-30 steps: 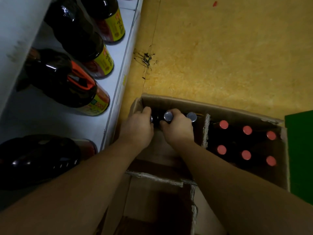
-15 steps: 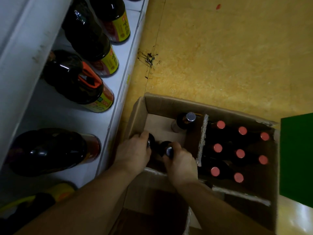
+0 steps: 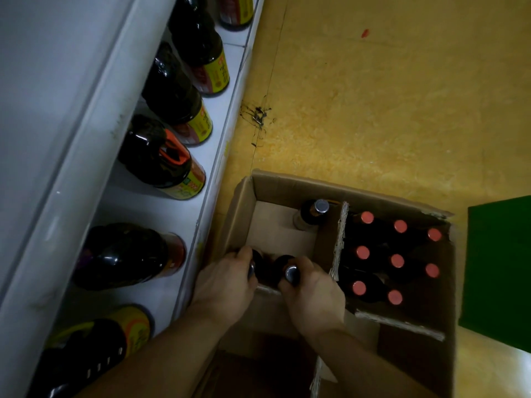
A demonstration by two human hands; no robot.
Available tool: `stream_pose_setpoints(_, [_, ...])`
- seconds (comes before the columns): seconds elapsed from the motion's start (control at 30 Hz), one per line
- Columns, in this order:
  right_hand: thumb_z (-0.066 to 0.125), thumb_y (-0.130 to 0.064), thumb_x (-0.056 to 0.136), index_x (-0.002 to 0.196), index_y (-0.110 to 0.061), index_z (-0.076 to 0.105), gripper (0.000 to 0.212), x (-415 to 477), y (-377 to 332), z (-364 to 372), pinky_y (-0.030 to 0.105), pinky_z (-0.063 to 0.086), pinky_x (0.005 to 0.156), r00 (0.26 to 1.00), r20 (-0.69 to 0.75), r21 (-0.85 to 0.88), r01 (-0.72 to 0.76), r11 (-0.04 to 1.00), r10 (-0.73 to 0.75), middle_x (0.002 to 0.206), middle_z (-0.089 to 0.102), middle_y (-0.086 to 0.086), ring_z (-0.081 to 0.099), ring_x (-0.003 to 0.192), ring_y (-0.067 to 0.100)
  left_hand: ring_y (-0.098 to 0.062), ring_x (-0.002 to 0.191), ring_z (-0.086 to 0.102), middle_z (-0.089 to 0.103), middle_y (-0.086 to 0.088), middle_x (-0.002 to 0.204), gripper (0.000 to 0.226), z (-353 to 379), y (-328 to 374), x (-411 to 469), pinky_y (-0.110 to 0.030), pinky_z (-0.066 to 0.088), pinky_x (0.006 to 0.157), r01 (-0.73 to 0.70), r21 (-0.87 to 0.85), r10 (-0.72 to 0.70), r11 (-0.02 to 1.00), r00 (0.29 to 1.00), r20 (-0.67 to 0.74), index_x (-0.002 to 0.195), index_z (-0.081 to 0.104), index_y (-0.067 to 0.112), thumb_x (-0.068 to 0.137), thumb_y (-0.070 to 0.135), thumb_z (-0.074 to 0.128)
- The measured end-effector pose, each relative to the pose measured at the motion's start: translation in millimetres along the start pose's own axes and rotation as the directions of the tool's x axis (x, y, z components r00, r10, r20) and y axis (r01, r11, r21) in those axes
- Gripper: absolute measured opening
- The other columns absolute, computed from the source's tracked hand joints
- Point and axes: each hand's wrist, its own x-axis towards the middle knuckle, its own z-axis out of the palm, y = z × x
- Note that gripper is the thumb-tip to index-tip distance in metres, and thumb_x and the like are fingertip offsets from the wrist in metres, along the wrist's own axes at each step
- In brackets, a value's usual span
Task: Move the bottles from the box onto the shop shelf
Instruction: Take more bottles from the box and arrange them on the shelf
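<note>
Both hands down in the box, near-left compartment. Left hand wraps the neck of one dark bottle. Right hand curls round the neck of the neighbour bottle, silver cap poking out above the fingers. The two sit side by side, v. close; can't tell if they're off the box floor. Third silver-cap bottle stands alone at the far end, red-capped bottles packed beyond the divider. Shelf is just to the left w/ big jugs on it. These look like full glass, so heavy-ish, breakable, prob. slick. Neck grip under the cap is OK for a straight lift; I'd support the base before swinging over.
</note>
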Motion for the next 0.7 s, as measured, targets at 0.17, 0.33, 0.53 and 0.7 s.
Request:
stream_pose_setpoints(0.17, [0.063,-0.042,0.093,0.116,-0.032,0.057,0.026,-24.3,-13.9,-20.6,0.033,0.055,0.077,1.000,-0.025,0.007,0.010,1.000,-0.010,0.113,0.066,-0.009,0.066,0.099,0.015,-0.020,0.099,0.066,0.067,0.001,0.115,0.028,-22.3,8.1,-18.1,-0.029,0.045,0.069,0.009,0.001,-0.009,1.000,1.000,-0.020,0.127,0.050,0.027,0.100,0.036,0.055])
stream_pose_setpoints(0.33, [0.065,-0.040,0.094,0.121,-0.034,0.057,0.029,-45.8,-24.9,-47.9,0.032,0.055,0.076,0.999,-0.045,0.050,0.002,0.999,0.000,0.112,0.066,-0.010,0.066,0.098,0.014,-0.016,0.102,0.064,0.066,0.004,0.115,0.028,-47.3,23.4,-39.8,-0.023,0.038,0.067,0.024,-0.053,-0.027,0.998,0.998,-0.054,0.127,0.051,0.029,0.100,0.036,0.058])
stream_pose_setpoints(0.53, [0.066,-0.041,0.092,0.114,-0.034,0.058,0.024,-69.6,-40.7,-89.9,0.035,0.055,0.074,0.996,-0.084,0.077,0.009,0.997,-0.002,0.106,0.068,-0.007,0.067,0.095,0.018,-0.018,0.095,0.066,0.068,0.002,0.109,0.022,-88.5,44.9,-67.7,-0.027,0.038,0.065,0.014,-0.084,-0.024,0.996,0.992,-0.121,0.120,0.054,0.027,0.099,0.035,0.057])
stream_pose_setpoints(0.7, [0.067,-0.041,0.093,0.112,-0.035,0.059,0.022,-95.9,-55.6,-128.9,0.030,0.055,0.071,0.992,-0.123,0.076,0.036,0.996,-0.026,0.102,0.068,-0.011,0.066,0.089,0.011,-0.016,0.090,0.066,0.069,0.003,0.103,0.016,-122.2,60.9,-91.6,-0.026,0.039,0.063,0.000,-0.103,-0.017,0.995,0.987,-0.162,0.114,0.055,0.027,0.099,0.034,0.057])
